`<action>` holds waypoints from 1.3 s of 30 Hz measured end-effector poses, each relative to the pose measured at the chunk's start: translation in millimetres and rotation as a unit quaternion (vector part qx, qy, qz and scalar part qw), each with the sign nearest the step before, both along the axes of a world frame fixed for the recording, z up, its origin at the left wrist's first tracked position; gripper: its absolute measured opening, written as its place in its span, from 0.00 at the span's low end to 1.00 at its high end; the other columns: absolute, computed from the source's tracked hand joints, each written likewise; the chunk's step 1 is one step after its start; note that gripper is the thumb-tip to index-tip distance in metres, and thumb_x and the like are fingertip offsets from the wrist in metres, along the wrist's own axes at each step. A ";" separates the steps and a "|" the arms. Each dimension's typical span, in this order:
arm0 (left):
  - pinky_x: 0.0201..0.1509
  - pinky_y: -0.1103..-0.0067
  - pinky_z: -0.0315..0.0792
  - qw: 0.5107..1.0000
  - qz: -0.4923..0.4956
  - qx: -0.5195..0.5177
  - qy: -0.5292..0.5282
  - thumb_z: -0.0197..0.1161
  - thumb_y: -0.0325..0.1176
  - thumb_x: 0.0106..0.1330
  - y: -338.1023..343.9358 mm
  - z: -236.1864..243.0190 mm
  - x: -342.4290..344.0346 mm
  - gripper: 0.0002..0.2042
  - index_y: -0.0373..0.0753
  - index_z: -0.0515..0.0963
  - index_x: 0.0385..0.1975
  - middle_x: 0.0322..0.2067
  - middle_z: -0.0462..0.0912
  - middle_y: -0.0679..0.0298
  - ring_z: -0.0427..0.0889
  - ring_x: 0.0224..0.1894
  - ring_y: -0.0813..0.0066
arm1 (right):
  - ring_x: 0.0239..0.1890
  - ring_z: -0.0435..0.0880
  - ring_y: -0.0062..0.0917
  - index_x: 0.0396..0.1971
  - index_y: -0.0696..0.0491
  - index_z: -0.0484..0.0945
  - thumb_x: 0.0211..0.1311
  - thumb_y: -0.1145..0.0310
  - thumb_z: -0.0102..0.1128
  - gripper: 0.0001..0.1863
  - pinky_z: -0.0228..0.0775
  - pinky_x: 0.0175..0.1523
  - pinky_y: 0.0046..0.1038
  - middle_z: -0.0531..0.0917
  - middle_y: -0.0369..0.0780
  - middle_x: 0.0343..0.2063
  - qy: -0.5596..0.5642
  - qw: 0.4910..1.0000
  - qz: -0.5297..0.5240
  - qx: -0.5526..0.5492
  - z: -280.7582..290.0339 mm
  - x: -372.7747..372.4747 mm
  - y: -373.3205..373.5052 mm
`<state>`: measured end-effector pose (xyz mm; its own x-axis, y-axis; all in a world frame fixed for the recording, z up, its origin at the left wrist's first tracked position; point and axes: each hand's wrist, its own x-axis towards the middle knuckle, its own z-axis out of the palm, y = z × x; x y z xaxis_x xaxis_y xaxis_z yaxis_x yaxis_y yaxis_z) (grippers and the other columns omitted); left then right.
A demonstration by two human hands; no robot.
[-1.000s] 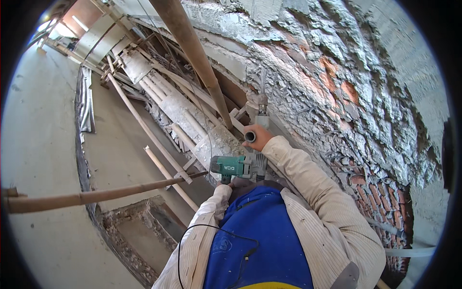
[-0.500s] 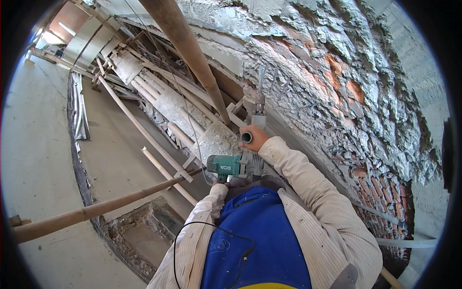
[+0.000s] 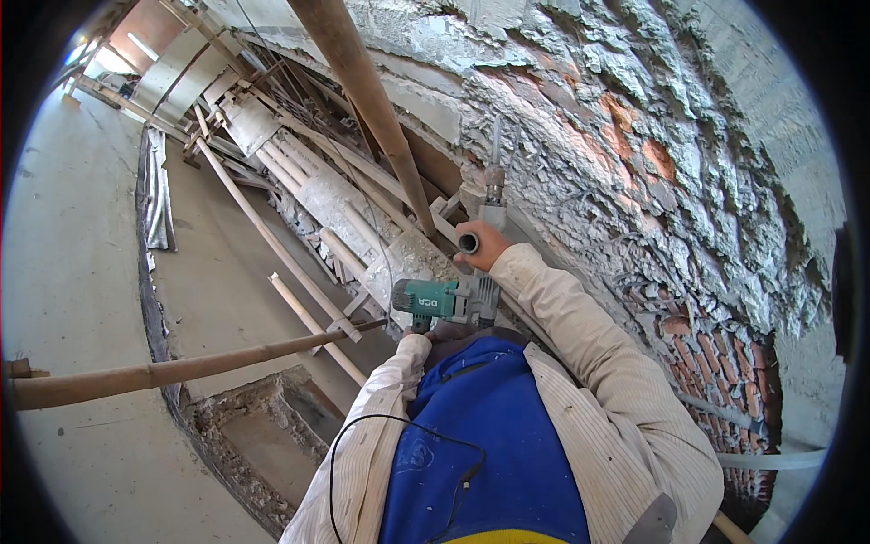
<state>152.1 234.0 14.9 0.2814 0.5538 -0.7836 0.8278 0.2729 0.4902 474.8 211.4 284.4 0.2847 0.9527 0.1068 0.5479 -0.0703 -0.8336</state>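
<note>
Power hammer (image 3: 433, 299) lies between the hands, which are apart: the right hand (image 3: 489, 247) wraps its side handle (image 3: 468, 243); the left hand (image 3: 410, 335) is mostly hidden at the rear, its grip impossible to tell. Ahead of the right, the bit (image 3: 497, 140) could skid off the uneven wall (image 3: 598, 163), knocking that hand against the nearby pole (image 3: 385, 118).

Two-handed posture, unequal reach.
Right hand (image 3: 483, 245) farther, curled closed, forearm (image 3: 566, 317) slanting leftward; left hand (image 3: 424, 335) nearer, mostly hidden.
</note>
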 end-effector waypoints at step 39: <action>0.55 0.63 0.70 0.997 -0.041 0.026 0.060 0.68 0.47 0.58 47.9 38.3 61.0 0.35 0.33 0.62 0.59 0.52 0.76 0.42 0.75 0.57 0.48 | 0.33 0.77 0.49 0.25 0.58 0.73 0.36 0.71 0.76 0.18 0.67 0.39 0.40 0.77 0.49 0.24 -0.023 0.999 -0.008 0.040 -4.7 43.8 24.8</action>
<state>213.1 281.9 53.3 0.2344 0.5728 -0.7855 0.8997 0.1782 0.3985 518.6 236.2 279.7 0.2932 0.9356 0.1965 0.5848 -0.0130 -0.8110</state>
